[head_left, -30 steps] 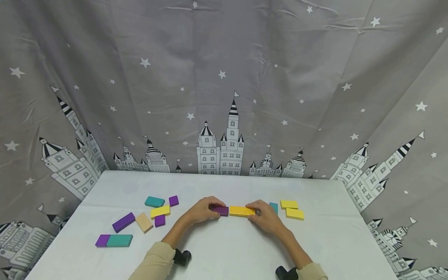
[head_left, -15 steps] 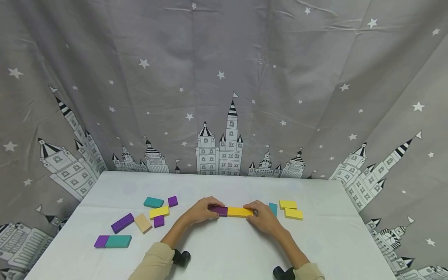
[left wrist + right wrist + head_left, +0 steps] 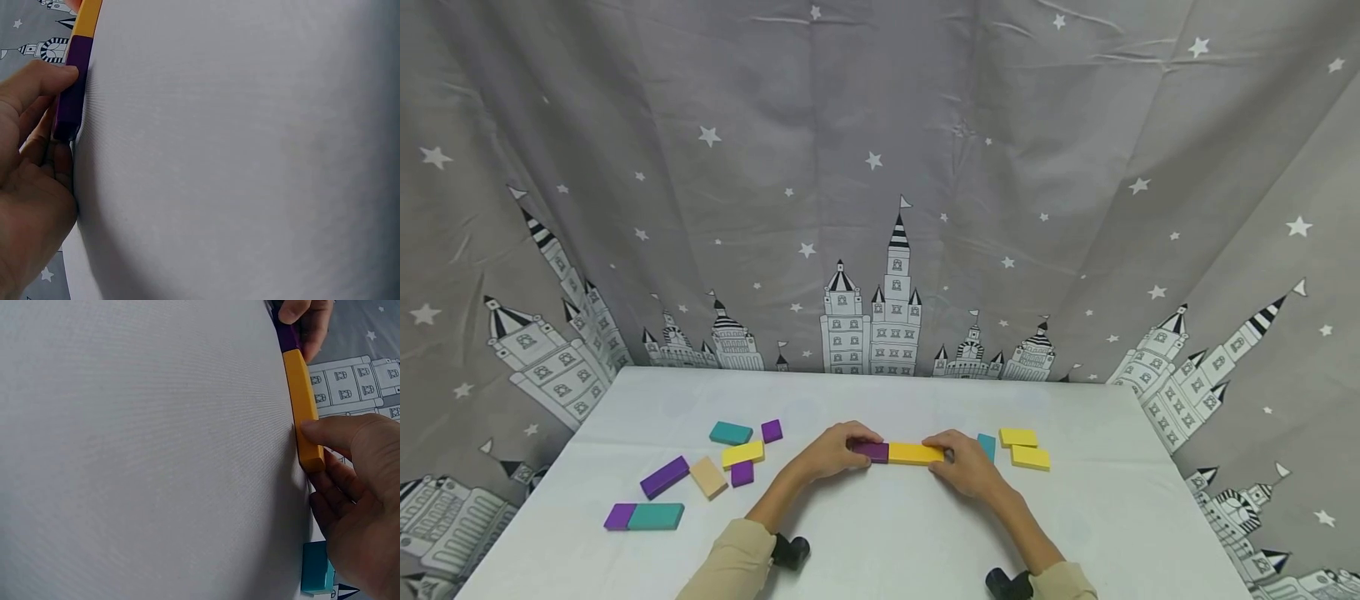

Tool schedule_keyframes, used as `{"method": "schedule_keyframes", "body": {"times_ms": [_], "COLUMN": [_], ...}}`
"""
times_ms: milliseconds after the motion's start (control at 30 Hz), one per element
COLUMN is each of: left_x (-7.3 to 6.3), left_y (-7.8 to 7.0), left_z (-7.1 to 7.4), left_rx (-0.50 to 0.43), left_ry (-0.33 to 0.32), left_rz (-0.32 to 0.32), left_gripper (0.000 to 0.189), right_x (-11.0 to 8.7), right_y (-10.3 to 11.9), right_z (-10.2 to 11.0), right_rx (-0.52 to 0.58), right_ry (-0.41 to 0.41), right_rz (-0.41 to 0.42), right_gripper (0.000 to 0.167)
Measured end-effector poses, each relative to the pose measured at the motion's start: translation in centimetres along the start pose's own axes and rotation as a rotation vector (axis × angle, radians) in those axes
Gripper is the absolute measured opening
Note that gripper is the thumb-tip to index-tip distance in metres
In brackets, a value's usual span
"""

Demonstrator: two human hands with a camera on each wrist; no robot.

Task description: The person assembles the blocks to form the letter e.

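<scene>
My left hand (image 3: pixel 837 451) grips a purple block (image 3: pixel 872 452) between thumb and fingers; its left end is partly hidden by the hand. A longer yellow block (image 3: pixel 913 453) lies end to end with it on the right, the two meeting in one straight line on the white table. My right hand (image 3: pixel 966 464) pinches the yellow block near its right end. In the left wrist view, the thumb presses on the near face of the purple block (image 3: pixel 74 87). The right wrist view shows the right thumb on the yellow block (image 3: pixel 303 406).
A teal block (image 3: pixel 986 446) stands just behind the right hand, with two yellow blocks (image 3: pixel 1028 457) further right. On the left lie a tan block (image 3: pixel 708 477), a purple block (image 3: pixel 665 477), a teal block (image 3: pixel 656 517) against a purple one, and several others. A grey curtain (image 3: pixel 880 100) hangs behind.
The right hand has moved the yellow block slightly left, and the narrow gap between it and the purple block has closed. The left hand has kept its hold.
</scene>
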State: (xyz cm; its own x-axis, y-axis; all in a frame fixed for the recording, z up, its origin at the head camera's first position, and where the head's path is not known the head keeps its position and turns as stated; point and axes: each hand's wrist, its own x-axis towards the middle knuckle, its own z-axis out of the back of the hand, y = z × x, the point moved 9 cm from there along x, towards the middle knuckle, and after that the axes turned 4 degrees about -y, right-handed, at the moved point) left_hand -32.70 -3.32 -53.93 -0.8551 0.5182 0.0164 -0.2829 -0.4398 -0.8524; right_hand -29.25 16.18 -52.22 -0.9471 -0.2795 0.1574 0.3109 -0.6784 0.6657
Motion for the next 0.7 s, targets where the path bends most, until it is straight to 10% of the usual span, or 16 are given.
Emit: {"method": "schedule_keyframes", "body": {"times_ms": [700], "left_x": [-0.02], "left_y": [0.09], "left_z": [0.11], "left_rx": [0.013], "left_ry": [-0.006], "left_rz": [0.016], "left_gripper": [0.034], "right_x": [0.14], "right_y": [-0.25], "right_z": [-0.12], "right_rx": [-0.016], "right_ry": [0.013], "right_rz": [0.000], "right_gripper": [0.032]}}
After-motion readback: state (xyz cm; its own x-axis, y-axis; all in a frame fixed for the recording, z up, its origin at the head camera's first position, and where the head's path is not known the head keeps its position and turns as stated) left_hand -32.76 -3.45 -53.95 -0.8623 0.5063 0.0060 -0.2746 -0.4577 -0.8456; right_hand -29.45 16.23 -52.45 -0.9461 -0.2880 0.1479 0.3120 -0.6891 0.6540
